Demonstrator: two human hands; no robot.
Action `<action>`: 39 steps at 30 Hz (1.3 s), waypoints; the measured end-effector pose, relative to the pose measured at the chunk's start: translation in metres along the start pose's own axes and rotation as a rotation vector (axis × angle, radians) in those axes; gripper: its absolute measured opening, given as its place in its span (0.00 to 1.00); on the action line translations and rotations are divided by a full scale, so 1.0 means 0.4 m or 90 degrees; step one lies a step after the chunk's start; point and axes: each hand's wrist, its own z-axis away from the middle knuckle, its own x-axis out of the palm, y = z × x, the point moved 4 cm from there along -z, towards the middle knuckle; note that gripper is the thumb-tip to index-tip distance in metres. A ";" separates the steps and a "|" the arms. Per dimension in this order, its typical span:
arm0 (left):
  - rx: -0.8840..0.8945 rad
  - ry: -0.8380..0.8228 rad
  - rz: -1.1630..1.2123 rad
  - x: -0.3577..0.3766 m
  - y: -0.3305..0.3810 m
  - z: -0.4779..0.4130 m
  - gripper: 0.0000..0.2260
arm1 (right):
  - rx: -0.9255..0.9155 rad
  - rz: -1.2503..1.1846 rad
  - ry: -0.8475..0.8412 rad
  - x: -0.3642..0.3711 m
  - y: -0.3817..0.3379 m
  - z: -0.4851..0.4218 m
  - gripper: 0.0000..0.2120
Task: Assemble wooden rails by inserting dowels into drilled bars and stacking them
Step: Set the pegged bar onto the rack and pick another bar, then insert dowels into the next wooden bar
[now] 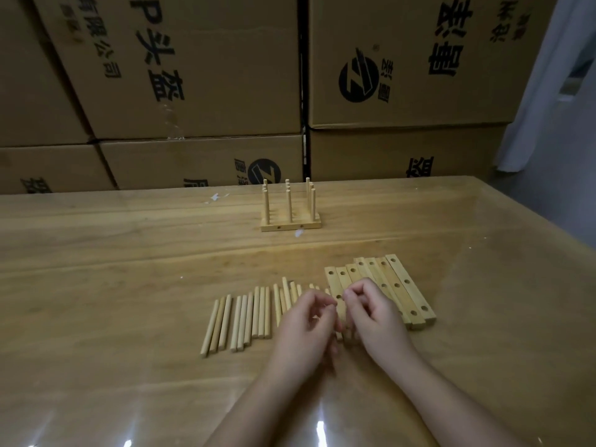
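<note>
Plainly these are light, stiff pieces of pale bare wood, and the person should be able to lift any of them with fingertips alone. The loose dowels (245,321) lie side by side in a row on the table (129,253), with the drilled bars (403,285) packed edge to edge just to their right, each showing round holes along its top face. Both hands hover where the two groups meet: the left hand (306,321) over the right end of the dowel row, the right hand (374,311) over the near ends of the leftmost bars. Their fingers are curled inward, but whether either is pinching a piece cannot be told, since the fingers hide what lies under them. A dowel is round and will likely roll, so a pinch near its middle seems safest; a bar, being flat-sided, is best taken by its long edges, clear of the holes. Farther back stands a finished rail assembly (290,217), its dowels upright in their bars, well apart from the hands, before stacked cardboard boxes (193,75).
</note>
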 end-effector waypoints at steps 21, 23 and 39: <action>0.047 0.026 -0.040 -0.041 -0.046 -0.017 0.06 | 0.241 0.467 0.144 -0.133 0.087 -0.049 0.17; 0.047 0.026 -0.048 -0.037 -0.046 -0.019 0.06 | 0.222 0.427 0.175 -0.140 0.083 -0.049 0.19; 0.097 0.050 0.011 -0.046 -0.024 -0.022 0.07 | 0.126 -0.380 0.003 0.043 -0.038 0.013 0.04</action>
